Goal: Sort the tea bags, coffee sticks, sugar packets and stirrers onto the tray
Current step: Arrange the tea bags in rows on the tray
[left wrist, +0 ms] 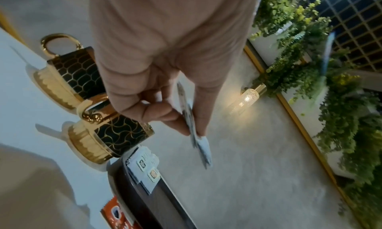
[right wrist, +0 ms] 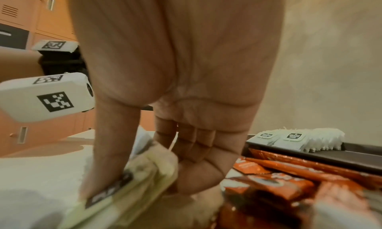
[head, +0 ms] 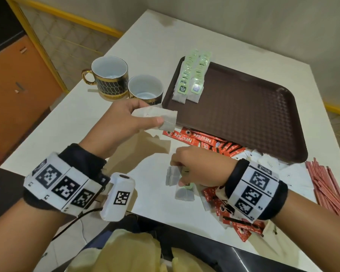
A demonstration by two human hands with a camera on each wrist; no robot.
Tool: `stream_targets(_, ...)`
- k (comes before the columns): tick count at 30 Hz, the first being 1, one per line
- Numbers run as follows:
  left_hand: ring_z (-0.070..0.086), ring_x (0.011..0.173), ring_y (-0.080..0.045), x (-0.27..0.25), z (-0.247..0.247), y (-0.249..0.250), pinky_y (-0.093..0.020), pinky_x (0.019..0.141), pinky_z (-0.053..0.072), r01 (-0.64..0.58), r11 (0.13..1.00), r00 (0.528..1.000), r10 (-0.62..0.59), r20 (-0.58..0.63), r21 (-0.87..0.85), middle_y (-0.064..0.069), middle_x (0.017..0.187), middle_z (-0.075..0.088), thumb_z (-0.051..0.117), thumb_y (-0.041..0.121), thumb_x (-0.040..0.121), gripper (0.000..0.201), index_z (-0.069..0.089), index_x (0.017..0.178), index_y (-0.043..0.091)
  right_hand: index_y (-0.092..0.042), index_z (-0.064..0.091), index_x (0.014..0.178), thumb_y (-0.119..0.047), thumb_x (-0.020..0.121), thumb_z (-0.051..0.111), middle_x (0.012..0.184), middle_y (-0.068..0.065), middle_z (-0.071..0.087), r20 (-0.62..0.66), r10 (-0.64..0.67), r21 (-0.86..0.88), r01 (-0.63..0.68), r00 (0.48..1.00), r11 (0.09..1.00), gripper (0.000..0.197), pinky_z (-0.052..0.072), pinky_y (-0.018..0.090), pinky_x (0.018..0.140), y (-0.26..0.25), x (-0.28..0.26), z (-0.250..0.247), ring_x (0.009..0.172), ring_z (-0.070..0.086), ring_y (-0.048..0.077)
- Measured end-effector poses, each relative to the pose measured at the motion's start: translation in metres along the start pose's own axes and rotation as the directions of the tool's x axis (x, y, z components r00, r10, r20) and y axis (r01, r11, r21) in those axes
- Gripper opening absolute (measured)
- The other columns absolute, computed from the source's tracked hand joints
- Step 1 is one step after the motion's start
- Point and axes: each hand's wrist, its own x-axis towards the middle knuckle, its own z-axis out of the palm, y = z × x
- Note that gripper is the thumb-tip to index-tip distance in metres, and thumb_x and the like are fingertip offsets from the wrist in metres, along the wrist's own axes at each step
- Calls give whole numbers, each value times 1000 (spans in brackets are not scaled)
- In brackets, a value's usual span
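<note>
Left hand (head: 124, 118) — raised, thumb and fingers pinching a tea bag (head: 161, 117) just short of the brown tray (head: 243, 114). Right hand (head: 194, 165) — low on the table (head: 67, 124), fingers closed on what looks like a small stack of tea bags (right wrist: 132, 175); the view is blurred. Beyond it, red coffee sticks (head: 196, 140); on the tray's far-left edge, two rows of tea bags (head: 190, 79).

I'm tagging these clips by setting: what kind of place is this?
Probably a café or office pantry corner, though that is a guess. A brown serving tray holds rows of tea bags on a white table, two black-and-gold mugs stand beside it, and orange cabinets line the wall.
</note>
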Motion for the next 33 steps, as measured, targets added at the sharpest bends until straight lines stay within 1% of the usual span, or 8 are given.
stream_targets(4, 67, 86, -5, 3, -10, 0, -21, 72, 56, 68, 983, 995, -56, 78, -168, 4, 95, 71, 73, 18, 80, 21, 68, 100, 16, -28, 43, 76, -20, 87, 63, 73, -9, 48, -169, 32, 25, -28, 985, 999, 24, 37, 27, 58, 8, -6, -17, 72, 49, 18)
stream_targets(8, 61, 85, -4, 4, -24, -4, -14, 66, 50, 180, 897, 979, -125, 159, -403, 4, 101, 70, 67, 18, 80, 32, 66, 113, 18, -20, 61, 88, -19, 87, 69, 77, -3, 64, -396, 103, 354, 48, 912, 934, 9, 51, 31, 62, 18, -17, -44, 67, 60, 11)
stream_targets(15, 69, 85, -9, 15, -29, 7, -18, 68, 57, 255, 719, 962, -125, 241, -646, -2, 99, 74, 66, 16, 72, 34, 67, 106, 10, -9, 65, 109, -10, 96, 56, 107, 17, 64, -384, 369, 880, 215, 846, 424, 16, 58, 25, 57, 14, -7, -56, 80, 67, 19)
stream_targets(19, 71, 95, -18, 19, -20, 17, -21, 64, 56, 288, 566, 953, -92, 288, -773, -15, 114, 71, 57, 5, 79, 50, 54, 128, -1, -11, 63, 116, 0, 95, 54, 115, 9, 68, -337, 437, 937, 252, 834, 242, 25, 60, 27, 70, 15, 1, -53, 97, 70, 20)
stream_targets(22, 72, 90, -20, 21, -6, 21, -25, 68, 59, 299, 507, 947, -54, 317, -808, -18, 106, 72, 51, 0, 82, 57, 42, 137, -8, -7, 60, 116, 8, 89, 58, 111, 10, 69, -316, 473, 947, 240, 822, 215, 30, 60, 28, 71, 16, -1, -50, 94, 72, 22)
stream_targets(25, 73, 82, -22, 23, 11, 24, -35, 79, 60, 225, 484, 971, -33, 239, -846, -11, 80, 73, 49, -6, 84, 31, 47, 115, 1, -5, 58, 106, 8, 85, 63, 94, 10, 71, -294, 519, 956, 239, 803, 173, 25, 59, 25, 63, 22, -5, -49, 80, 71, 20)
stream_targets(29, 66, 66, -15, 25, 32, 26, -26, 59, 58, 200, 531, 978, -58, 200, -823, -6, 76, 64, 50, 4, 95, 11, 47, 105, 6, -8, 60, 98, 1, 87, 64, 84, 8, 71, -335, 576, 940, 303, 746, 155, 15, 52, 19, 54, 31, -16, -51, 69, 65, 16)
stream_targets(33, 57, 63, -14, 29, 49, 26, -29, 64, 59, 286, 536, 955, -87, 285, -794, -4, 72, 51, 52, 11, 96, 3, 51, 94, 9, -8, 60, 103, -4, 94, 56, 91, 6, 71, -406, 604, 903, 402, 686, 150, 10, 46, 18, 50, 35, -31, -52, 70, 59, 15)
